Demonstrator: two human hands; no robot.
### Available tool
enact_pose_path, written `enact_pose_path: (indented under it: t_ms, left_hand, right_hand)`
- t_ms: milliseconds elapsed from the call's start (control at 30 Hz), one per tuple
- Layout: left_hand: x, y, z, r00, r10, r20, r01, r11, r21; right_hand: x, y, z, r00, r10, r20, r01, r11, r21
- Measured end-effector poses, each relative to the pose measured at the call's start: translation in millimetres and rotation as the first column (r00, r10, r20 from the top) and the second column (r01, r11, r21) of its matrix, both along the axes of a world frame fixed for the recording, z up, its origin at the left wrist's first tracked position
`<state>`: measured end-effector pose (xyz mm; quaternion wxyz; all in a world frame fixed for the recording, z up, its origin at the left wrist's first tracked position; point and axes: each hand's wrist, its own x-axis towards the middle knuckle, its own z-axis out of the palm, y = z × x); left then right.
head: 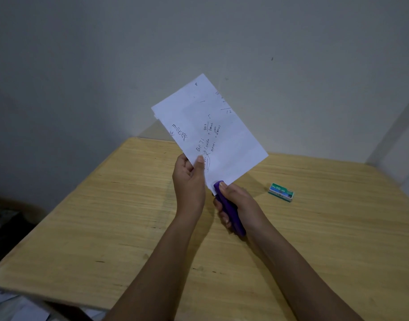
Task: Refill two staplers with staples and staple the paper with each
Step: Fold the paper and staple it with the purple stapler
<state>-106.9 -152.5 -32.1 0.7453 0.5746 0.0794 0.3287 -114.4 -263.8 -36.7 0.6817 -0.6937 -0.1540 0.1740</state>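
Stapling looked under way: left hand (189, 181) fingers pinched the paper (208, 130) above the desk (83, 216), right hand (239, 206) fingers clamped the stapler (230, 210) on its near corner, needing a firm squeeze.

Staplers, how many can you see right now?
1: the purple plastic stapler in the right hand, clamped on the handwritten white paper's lower corner. A second may be out of view.
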Motion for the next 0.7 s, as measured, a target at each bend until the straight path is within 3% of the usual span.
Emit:
enact_pose_path:
  t_ms: [267,533,633,700]
  left_hand:
    - [1.7,6.1,0.6,0.998,0.044,-0.039,-0.045,0.999,-0.03]
    - [4.5,35.9,-0.3,0.979,0.104,-0.177,-0.148,0.954,-0.259]
    - [4.6,55.1,-0.3,0.954,0.057,-0.296,-0.126,0.967,-0.221]
    - [4.4,72.0,3.8,0.93,0.053,-0.364,-0.097,0.99,-0.102]
  right_hand:
    - [3.9,1.3,-2.5,0.988,-0.023,-0.154,0.029,0.999,0.039]
    - [8.8,-5.4,-0.5,0.921,-0.205,-0.331,0.285,0.933,0.217]
    - [10.0,-11.7,3.6,0.894,-0.249,-0.374,0.36,0.894,0.265]
    - [10.1,-14.8,7.6,0.881,-0.252,-0.399,0.373,0.89,0.263]
